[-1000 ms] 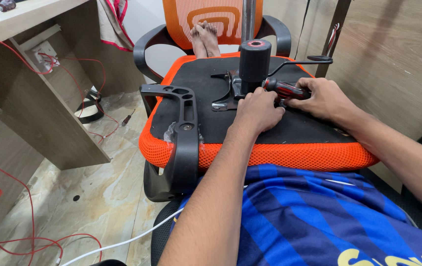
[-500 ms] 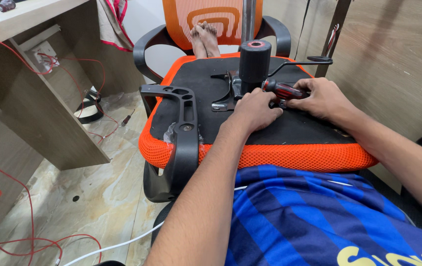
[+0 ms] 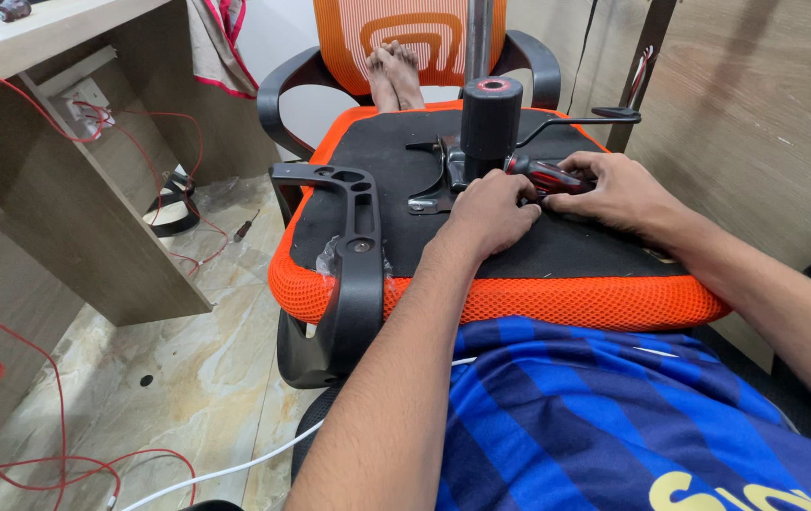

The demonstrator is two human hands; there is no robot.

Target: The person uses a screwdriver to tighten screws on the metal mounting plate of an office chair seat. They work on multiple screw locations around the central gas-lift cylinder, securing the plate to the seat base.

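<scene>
Upturned orange chair seat (image 3: 557, 293) across lap, black underside up. Black cylinder column (image 3: 491, 118) stands near seat centre, metal mechanism plate (image 3: 436, 185) at its base. Left hand (image 3: 492, 213) at column's 6 o'clock, fingers curled down onto plate area; whether it grips anything, cannot tell. Right hand (image 3: 618, 189) at column's 4 o'clock, closed around red-black screwdriver (image 3: 543, 173), tip pointing to column base. Black armrest (image 3: 353, 255) at left hand's 9 o'clock.
</scene>
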